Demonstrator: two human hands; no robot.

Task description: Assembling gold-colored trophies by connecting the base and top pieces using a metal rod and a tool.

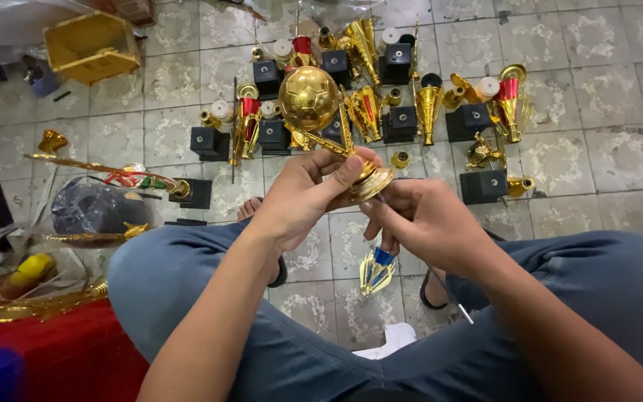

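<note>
I hold a gold trophy piece topped by a gold football (pixel 308 97) over the tiled floor. My left hand (pixel 308 195) grips its stem just below the ball. My right hand (pixel 420 220) pinches the round gold collar (pixel 372 181) at the stem's lower end, with a thin rod running under the fingers. A small blue and gold trophy cup (pixel 376 269) lies on the floor between my knees, below the hands.
Several black trophy bases (pixel 210 141) and gold and red cup parts (pixel 510 100) stand on the tiles ahead. A yellow box (pixel 91 46) sits far left. Gold parts, a black bag (pixel 98 210) and a red surface (pixel 61 357) crowd my left side.
</note>
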